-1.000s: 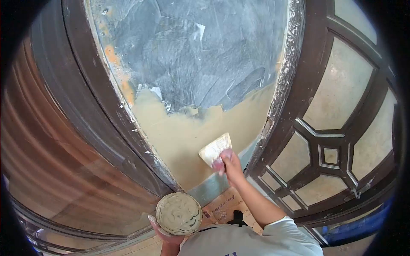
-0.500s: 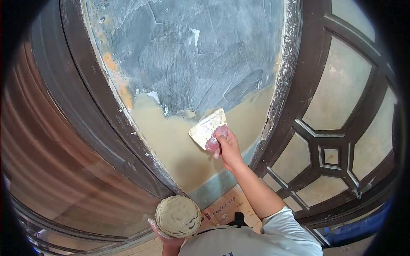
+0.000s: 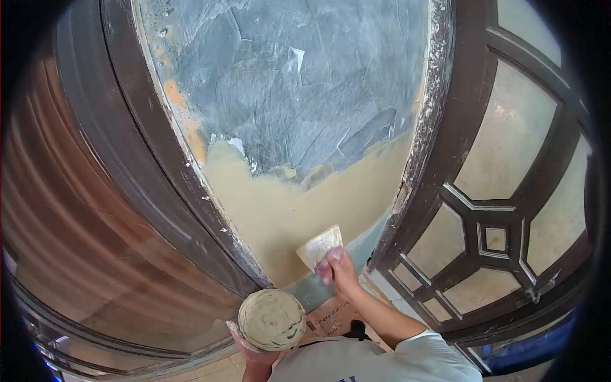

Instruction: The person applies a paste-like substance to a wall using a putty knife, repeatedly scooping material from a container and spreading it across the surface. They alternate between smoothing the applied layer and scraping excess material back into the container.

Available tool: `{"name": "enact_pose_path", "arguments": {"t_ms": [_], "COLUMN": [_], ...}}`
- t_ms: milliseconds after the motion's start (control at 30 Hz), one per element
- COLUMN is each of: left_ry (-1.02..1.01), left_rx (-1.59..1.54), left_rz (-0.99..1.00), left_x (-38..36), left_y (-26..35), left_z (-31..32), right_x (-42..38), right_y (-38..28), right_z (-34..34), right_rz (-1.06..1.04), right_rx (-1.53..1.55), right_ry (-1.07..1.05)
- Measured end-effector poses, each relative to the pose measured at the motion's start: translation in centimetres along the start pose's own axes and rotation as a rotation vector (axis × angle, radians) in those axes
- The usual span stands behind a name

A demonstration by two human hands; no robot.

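Note:
My right hand (image 3: 342,270) grips a putty knife (image 3: 319,247) by its pink handle. Its putty-smeared blade lies flat against the wall strip low down, on the beige putty patch (image 3: 286,207). Above the patch the wall strip (image 3: 286,83) is grey-blue with pale scrape marks. My left hand (image 3: 251,352) is below, holding up a round board loaded with putty (image 3: 272,319) near my chest. Only the fingers of that hand show under the board.
Dark wooden door frames (image 3: 445,127) flank the wall strip on both sides. A door with geometric glass panes (image 3: 509,191) stands on the right, a glossy brown panel (image 3: 76,242) on the left. Printed cardboard (image 3: 334,315) lies on the floor.
My right hand drew the putty knife up the beige patch to its upper edge, then back down to the bottom of the wall strip. The left hand and board stayed in place.

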State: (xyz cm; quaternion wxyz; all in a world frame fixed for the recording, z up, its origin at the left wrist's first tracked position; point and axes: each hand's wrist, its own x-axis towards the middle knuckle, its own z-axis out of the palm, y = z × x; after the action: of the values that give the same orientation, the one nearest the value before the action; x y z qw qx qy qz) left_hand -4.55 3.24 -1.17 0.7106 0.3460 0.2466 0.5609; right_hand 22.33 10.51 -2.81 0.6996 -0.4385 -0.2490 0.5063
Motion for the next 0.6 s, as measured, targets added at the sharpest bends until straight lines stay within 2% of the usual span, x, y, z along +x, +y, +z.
{"name": "enact_pose_path", "arguments": {"t_ms": [33, 67, 133, 233, 333, 467, 567, 600], "left_ry": [0.072, 0.069, 0.036, -0.049, -0.015, 0.033, 0.019, 0.013], "left_rx": [0.283, 0.283, -0.215, -0.224, -0.149, -0.273, -0.251, -0.322], "left_rz": [0.014, 0.014, -0.091, -0.094, -0.078, -0.112, -0.107, -0.108], "left_x": [0.1, 0.1, 0.2, -0.3, -0.6, -0.9, -1.3, -1.4], "left_y": [-0.8, -0.2, 1.6, 2.0, 1.9, 2.1, 2.4, 2.8], "left_z": [-0.8, 0.5, 4.0, 3.6, 3.3, 3.3, 3.2, 3.7], "right_x": [-0.1, 0.1, 0.5, 0.7, 0.7, 1.4, 3.3, 3.7], "right_y": [-2.7, -4.7, -7.6, -10.3, -12.0, -11.9, -8.1, -6.2], "right_z": [1.7, 3.2, 5.8, 9.4, 11.9, 13.0, 10.4, 8.7], "right_rz": [-0.045, -0.058, -0.073, -0.147, -0.236, -0.251, -0.235, -0.186], "right_rx": [0.002, -0.029, -0.060, -0.005, 0.099, 0.125, 0.065, -0.040], "right_ry": [-0.071, -0.112, -0.153, -0.251, -0.311, -0.301, -0.288, -0.231]}}
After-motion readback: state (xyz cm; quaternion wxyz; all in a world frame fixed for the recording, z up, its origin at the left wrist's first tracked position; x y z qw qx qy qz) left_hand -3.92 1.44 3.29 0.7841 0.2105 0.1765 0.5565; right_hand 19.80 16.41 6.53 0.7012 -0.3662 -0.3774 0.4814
